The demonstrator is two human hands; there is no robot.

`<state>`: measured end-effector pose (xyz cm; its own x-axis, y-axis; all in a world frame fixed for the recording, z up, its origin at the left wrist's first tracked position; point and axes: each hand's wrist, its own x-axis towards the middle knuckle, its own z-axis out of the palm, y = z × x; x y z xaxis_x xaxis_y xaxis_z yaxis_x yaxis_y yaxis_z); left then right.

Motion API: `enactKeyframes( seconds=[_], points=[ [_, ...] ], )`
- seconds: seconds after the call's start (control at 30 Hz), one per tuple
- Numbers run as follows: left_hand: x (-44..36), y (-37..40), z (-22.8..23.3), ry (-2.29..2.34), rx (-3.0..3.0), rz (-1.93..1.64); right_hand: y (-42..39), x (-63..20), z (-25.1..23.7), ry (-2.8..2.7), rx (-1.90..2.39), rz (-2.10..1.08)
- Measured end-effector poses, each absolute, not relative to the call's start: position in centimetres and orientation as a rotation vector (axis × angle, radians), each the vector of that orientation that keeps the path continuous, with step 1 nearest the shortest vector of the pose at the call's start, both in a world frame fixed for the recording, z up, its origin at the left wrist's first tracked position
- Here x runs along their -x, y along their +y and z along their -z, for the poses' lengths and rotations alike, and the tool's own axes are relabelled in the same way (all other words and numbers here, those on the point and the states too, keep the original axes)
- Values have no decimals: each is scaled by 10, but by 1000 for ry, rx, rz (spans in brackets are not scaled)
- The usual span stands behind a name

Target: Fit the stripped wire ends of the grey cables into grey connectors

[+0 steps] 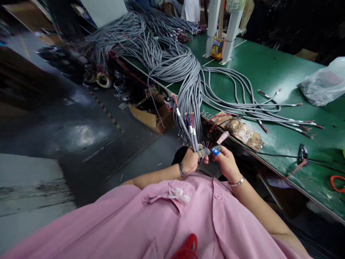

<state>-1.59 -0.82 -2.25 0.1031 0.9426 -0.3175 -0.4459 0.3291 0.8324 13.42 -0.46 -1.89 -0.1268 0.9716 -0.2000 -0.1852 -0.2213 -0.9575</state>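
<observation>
Head view: 2 hands (190, 160), 2 wristbands (182, 170), uncountable grey cables (188, 70).

The long grey plastic-covered cables (185, 70) look smooth and slightly glossy; the flat green table top (269, 68) is also shiny. The rounded clear plastic bag (323, 84) is wrinkled. The open brown cardboard box (145, 117) and loose pink cloth shirt (185, 223) look matt.

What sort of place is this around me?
Probably a cable-assembly workshop: a large heap of grey cables drapes off a green workbench, and striped tape marks the floor.
</observation>
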Motion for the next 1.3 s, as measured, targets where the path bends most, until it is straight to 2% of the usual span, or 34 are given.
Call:
enactKeyframes(
  seconds=[0.23,0.63,0.8,0.93,1.1,1.3],
  points=[
    [13,-9,16,1007,-781,-1041,-6,-131,3,-1100,1066,-1696],
    [13,-9,21,1023,-780,-1011,-8,-117,11,-817,1043,-1645],
    [19,-8,18,998,-765,-975,-2,-133,22,-636,1065,-1551],
    [24,-3,9,910,-730,-922,9,-152,29,-517,997,-1631],
    [21,8,-3,805,-703,-869,28,-156,26,-568,923,-1782],
    [12,18,-3,771,-676,-824,36,-145,20,-640,882,-1686]
  ],
)
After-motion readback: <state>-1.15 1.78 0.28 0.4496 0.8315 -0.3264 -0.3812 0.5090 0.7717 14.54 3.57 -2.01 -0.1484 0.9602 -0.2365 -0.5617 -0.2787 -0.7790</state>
